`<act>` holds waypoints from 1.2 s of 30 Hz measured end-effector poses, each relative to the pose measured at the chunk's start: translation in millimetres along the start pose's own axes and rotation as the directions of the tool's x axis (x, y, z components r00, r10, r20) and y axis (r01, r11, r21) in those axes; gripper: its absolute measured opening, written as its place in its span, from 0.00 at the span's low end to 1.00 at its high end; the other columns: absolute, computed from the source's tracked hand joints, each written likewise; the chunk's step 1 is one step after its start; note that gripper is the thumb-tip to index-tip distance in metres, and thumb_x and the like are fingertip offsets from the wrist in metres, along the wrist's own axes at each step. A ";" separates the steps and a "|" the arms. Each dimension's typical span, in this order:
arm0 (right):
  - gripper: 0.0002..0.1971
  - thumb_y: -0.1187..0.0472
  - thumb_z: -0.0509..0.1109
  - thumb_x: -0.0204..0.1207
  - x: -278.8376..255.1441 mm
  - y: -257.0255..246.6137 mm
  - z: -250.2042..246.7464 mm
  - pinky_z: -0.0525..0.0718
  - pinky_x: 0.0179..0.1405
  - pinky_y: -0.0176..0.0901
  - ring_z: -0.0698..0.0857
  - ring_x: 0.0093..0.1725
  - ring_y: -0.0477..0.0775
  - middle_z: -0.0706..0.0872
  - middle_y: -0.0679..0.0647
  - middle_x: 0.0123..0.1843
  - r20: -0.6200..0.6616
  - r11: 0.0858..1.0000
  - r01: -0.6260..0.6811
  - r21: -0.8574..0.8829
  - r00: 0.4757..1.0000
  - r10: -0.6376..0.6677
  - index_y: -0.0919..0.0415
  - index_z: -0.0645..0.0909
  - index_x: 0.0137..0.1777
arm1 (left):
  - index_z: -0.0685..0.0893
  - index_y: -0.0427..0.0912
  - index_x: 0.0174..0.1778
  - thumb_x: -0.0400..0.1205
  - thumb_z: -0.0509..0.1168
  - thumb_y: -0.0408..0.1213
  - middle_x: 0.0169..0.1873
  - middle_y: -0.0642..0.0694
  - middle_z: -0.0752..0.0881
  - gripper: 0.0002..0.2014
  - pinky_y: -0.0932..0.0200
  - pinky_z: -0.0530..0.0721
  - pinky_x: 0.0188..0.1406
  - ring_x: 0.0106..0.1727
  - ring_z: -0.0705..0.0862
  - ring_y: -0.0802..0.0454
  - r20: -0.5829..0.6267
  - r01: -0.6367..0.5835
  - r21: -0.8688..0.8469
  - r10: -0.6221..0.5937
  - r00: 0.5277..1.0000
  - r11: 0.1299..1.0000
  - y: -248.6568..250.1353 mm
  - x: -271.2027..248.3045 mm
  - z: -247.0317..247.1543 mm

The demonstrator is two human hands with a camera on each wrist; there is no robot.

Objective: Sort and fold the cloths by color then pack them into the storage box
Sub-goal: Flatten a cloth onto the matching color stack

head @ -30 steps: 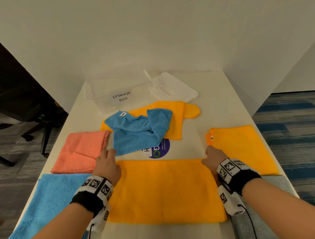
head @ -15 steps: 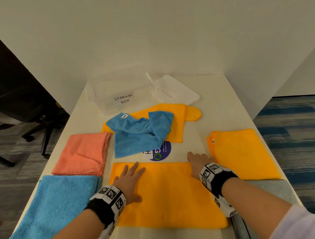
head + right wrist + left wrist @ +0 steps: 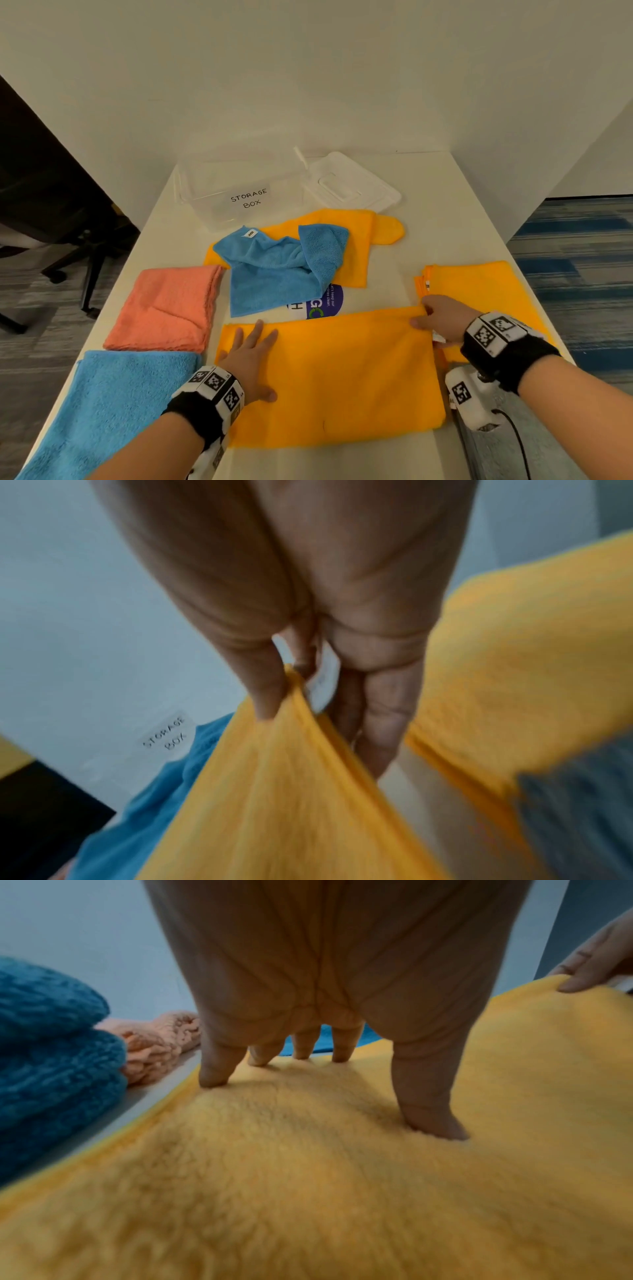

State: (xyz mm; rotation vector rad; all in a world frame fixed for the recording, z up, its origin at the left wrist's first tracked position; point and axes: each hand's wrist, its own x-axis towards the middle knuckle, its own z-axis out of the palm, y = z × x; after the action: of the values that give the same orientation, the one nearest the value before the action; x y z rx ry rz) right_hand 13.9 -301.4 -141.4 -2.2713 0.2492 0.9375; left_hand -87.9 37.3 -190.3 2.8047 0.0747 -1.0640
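Head view: orange cloth [image 3: 342, 377] lies flat at the table's near edge, well short of the box [image 3: 236, 192]. Left hand [image 3: 250, 363] is spread flat on its left part; right hand [image 3: 442, 320] pinches the far right corner.

Left wrist view: fingers [image 3: 214, 1069] straight, pressing into the pile. Keep that anchor firm.

Right wrist view: thumb and fingers [image 3: 267, 688] clamp a gathered corner. Recommend carrying it across to meet the left edge squarely before smoothing.
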 end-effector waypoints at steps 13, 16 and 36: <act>0.04 0.64 0.66 0.80 -17.6 32.2 33.4 0.85 0.53 0.59 0.86 0.50 0.63 0.86 0.60 0.51 0.030 0.992 0.042 0.120 0.998 -0.046 0.60 0.80 0.53 | 0.39 0.52 0.84 0.72 0.72 0.59 0.82 0.50 0.32 0.56 0.42 0.52 0.82 0.83 0.37 0.45 -0.125 0.003 -0.091 -0.014 0.992 0.996 3.2 -8.2 9.2; 0.04 0.66 0.64 0.82 -27.9 39.7 16.0 0.82 0.56 0.59 0.84 0.53 0.64 0.85 0.58 0.52 -0.081 0.980 0.096 0.176 0.993 -0.083 0.59 0.80 0.51 | 0.45 0.48 0.84 0.76 0.70 0.55 0.83 0.49 0.36 0.49 0.54 0.50 0.83 0.84 0.39 0.49 -0.211 -0.091 -0.131 0.061 0.975 0.987 7.2 -15.8 15.1; 0.26 0.71 0.68 0.76 -68.4 -77.4 135.4 0.85 0.57 0.46 0.85 0.59 0.55 0.84 0.57 0.59 0.334 0.873 0.448 0.194 0.807 -0.488 0.59 0.71 0.74 | 0.79 0.37 0.43 0.85 0.62 0.44 0.30 0.43 0.76 0.12 0.56 0.77 0.31 0.30 0.76 0.52 -0.146 -0.135 -0.959 -0.024 0.989 0.249 39.1 -35.1 -2.3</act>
State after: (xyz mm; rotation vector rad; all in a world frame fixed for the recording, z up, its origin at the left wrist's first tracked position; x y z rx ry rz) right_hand -80.3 -160.3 -126.7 -1.8708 -0.4102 1.0278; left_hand -108.9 -0.9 -160.9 1.6338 0.4743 -0.4568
